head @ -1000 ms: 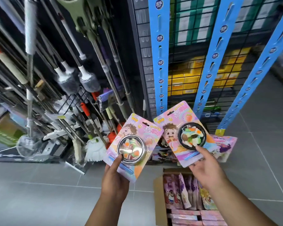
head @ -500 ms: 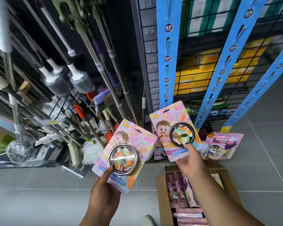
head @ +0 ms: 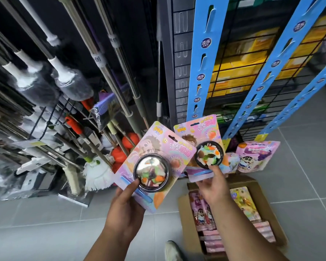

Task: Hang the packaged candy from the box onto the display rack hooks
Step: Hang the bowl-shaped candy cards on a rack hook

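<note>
Fingers [head: 135,183] of my left hand [head: 124,210] pinched one candy card [head: 154,162] low, my right hand [head: 213,183] another [head: 199,147], leaving hang-holes free below the blue hook strip [head: 201,72], above the box [head: 267,213].

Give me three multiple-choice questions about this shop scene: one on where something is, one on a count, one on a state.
1. Where is the brown cardboard box?
A. on the grey tiled floor, below the right hand
B. on a shelf
C. hanging from a hook

2. How many pink candy cards with round clear domes are being held?
A. one
B. two
C. four

3. What state is the box in?
A. taped shut
B. open, with packets inside
C. crushed flat

Answers: 1 A, it sits on the floor under the right hand. 2 B, the left hand grips one card and the right hand another. 3 B, its flaps are spread and pink packets show.
</note>
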Demonstrator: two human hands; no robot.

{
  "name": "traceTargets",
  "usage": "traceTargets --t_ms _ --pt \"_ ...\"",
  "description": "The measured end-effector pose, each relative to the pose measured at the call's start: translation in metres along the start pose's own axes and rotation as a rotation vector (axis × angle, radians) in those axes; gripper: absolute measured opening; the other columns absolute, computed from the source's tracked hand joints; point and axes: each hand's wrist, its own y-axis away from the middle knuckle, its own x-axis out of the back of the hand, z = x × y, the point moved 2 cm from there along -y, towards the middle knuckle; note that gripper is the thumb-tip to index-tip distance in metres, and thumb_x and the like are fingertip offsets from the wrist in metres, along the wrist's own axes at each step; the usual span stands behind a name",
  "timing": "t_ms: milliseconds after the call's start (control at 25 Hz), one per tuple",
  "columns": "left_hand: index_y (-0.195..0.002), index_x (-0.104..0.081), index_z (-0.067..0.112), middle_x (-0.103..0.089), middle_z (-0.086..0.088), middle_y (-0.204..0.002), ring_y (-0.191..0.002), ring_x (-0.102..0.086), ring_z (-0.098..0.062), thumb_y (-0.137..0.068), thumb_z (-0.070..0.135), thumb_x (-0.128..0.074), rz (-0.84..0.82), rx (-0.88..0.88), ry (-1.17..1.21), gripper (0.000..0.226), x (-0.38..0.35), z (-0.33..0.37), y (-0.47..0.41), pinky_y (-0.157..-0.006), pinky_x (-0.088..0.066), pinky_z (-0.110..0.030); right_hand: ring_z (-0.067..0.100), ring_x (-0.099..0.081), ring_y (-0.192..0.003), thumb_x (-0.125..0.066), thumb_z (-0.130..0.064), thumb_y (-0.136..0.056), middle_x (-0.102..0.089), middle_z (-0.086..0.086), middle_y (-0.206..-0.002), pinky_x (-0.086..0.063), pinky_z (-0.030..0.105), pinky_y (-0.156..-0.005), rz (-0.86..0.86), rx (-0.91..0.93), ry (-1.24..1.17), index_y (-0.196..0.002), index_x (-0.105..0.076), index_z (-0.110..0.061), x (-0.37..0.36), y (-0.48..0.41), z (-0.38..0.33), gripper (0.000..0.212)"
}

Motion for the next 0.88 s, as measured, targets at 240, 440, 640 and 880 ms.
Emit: traceTargets --t_ms 240,440,640,880 --pt "-0.143 -0.053 0.015 -0.057 -0.017 -0.143 -0.138 -0.047 -0.039 -0.088 0.008 -0.055 0.046 0.039 0.003 0.055 -0.001 0.0 -0.005 -0.118 -0.029 -0.06 0.029 -0.066 -0.094 -0.057 -0.012 -0.093 -0.067 0.014 -0.098 -0.053 0.044 -0.089 0.006 -0.025 -0.081 -0.111 -0.061 -0.009 -0.004 -0.002 0.013 0.019" --pt "-0.142 -0.053 0.015 -0.059 -0.016 -0.141 -0.137 -0.048 -0.039 -0.086 0.007 -0.057 0.061 0.045 0.003 0.057 -0.003 0.0 -0.006 -0.118 -0.029 -0.059 0.027 -0.061 -0.092 -0.054 -0.013 -0.095 -0.063 0.012 -0.092 -0.038 0.05 -0.109 0.009 -0.078 -0.031 -0.093 -0.06 -0.009 -0.007 0.0 0.018 0.007" --pt "-0.14 -0.055 0.019 -0.062 -0.014 -0.139 -0.135 -0.051 -0.036 -0.081 0.01 -0.062 0.065 0.05 -0.003 0.061 -0.009 -0.003 -0.006 -0.116 -0.033 -0.056 0.03 -0.054 -0.117 -0.059 -0.018 -0.097 -0.054 0.016 -0.12 -0.036 0.051 -0.113 0.06 -0.117 0.098 -0.094 -0.057 -0.013 -0.005 0.008 0.012 0.006" --pt "-0.138 -0.057 0.017 -0.064 -0.014 -0.135 -0.134 -0.052 -0.038 -0.079 0.004 -0.066 0.015 0.036 0.041 0.061 -0.025 -0.016 -0.003 -0.118 -0.031 -0.056 0.03 -0.066 -0.107 -0.064 -0.048 -0.086 -0.066 0.011 -0.126 -0.048 0.047 -0.096 -0.182 0.101 0.271 -0.124 -0.058 -0.025 -0.013 0.067 0.009 0.045"
